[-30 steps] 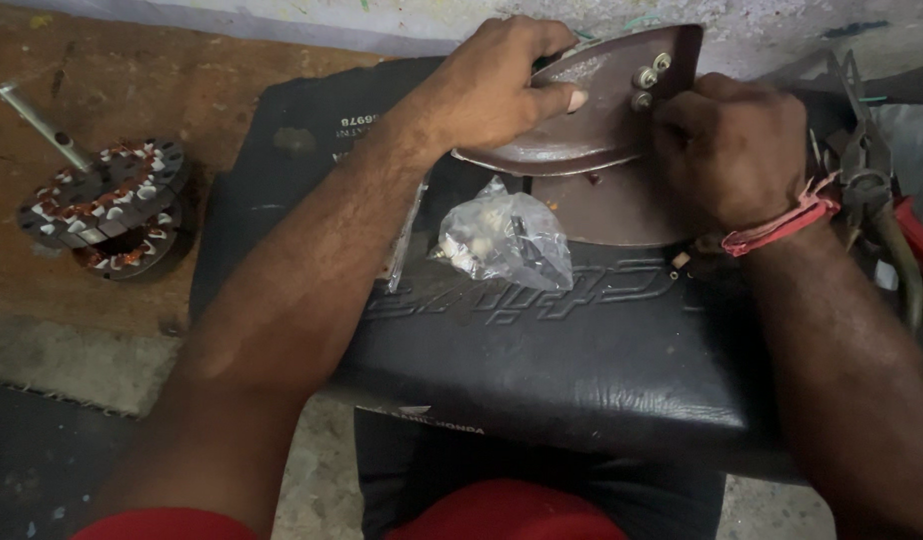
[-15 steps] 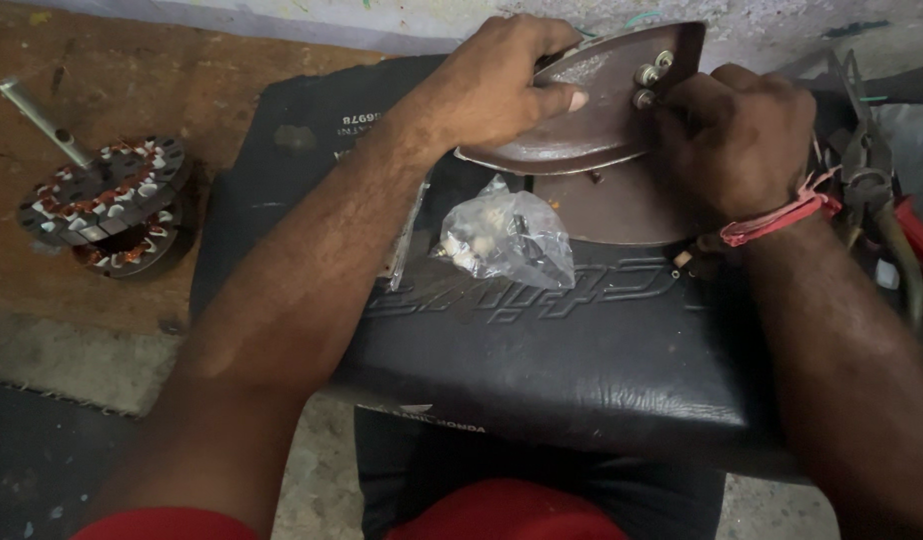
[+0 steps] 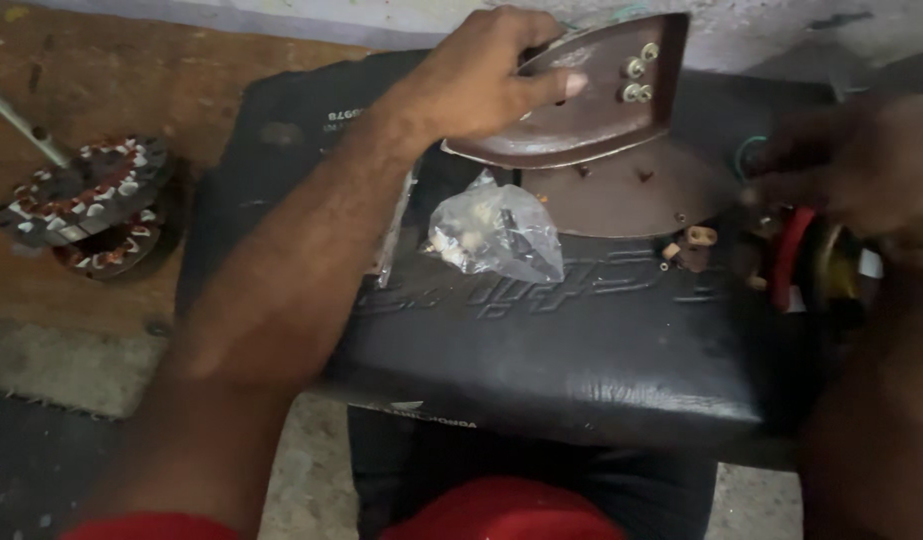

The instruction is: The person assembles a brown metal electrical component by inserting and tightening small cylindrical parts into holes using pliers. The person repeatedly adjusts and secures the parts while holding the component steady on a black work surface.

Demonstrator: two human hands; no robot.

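My left hand [image 3: 487,75] grips a brown iron-shaped metal plate [image 3: 607,105] with brass terminals at its wide end and holds it tilted above a black padded seat [image 3: 542,340]. Under the plate lies a second flat brown plate [image 3: 632,195]. My right hand [image 3: 852,170] is blurred at the right edge, off the plate, close to a green wire and tools with red handles [image 3: 797,255]; whether it holds anything is unclear. A clear plastic bag of small parts [image 3: 497,235] lies on the seat below my left hand. Small ceramic bits [image 3: 687,245] rest beside the lower plate.
A motor stator with copper windings [image 3: 82,210] and a metal shaft sits on the brown floor at the left. A pale wall runs along the top. Red cloth [image 3: 502,510] on my lap shows at the bottom.
My right hand has left the plate's wide end and swung right toward the tools. The left hand still holds the plate, now tilted higher.
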